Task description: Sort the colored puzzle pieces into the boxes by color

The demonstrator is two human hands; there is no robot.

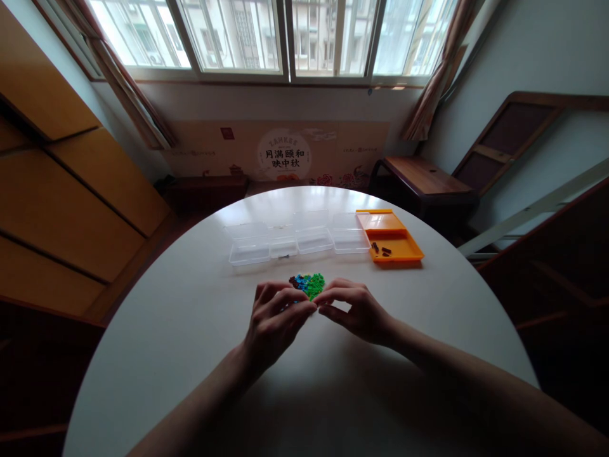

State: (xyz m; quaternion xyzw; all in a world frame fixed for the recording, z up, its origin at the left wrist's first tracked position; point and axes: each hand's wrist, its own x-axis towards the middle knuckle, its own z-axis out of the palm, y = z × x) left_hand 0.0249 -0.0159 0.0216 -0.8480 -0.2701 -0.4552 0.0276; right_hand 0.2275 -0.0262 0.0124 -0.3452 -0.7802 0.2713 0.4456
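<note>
A small heap of tiny green, blue and brown plastic pieces (314, 285) lies on the white round table (190, 317). My left hand (276, 314) is at the near left of the heap, thumb and fingertips pressed together. From the right, my right hand (354, 304) reaches in with its thumb and fingers pinched. The fingertips of both hands meet just in front of the green pieces. Whatever they pinch is too small or too hidden to make out.
Beyond the heap stand several clear plastic boxes (252, 255) with their lids raised. To their right an orange box (413, 255) lies open with several dark brown pieces (386, 250) inside. A wooden bench (423, 174) stands past the table, below the window.
</note>
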